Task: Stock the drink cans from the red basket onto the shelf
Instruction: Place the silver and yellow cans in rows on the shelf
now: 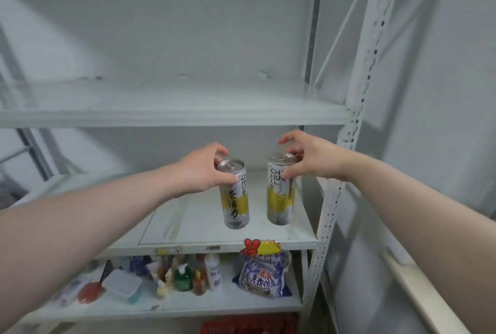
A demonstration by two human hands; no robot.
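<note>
With left hand [204, 170] gripped left can [236, 199], with right hand [311, 159] pinched right can [280, 199], both near rims; might have toppled on shelf [193, 215] if released tilted.

Below the grip of my right hand [311, 158] I see a blue-and-white detergent bag [264, 277], with a red-and-yellow promo tag [259, 247] just above it. Below the grip of my left hand [198, 170], a green bottle [183, 278] and a white bottle [213, 270] stand among smaller bottles. Further left lie a clear lidded box [122, 284] and a blurred red item [90, 292].
</note>
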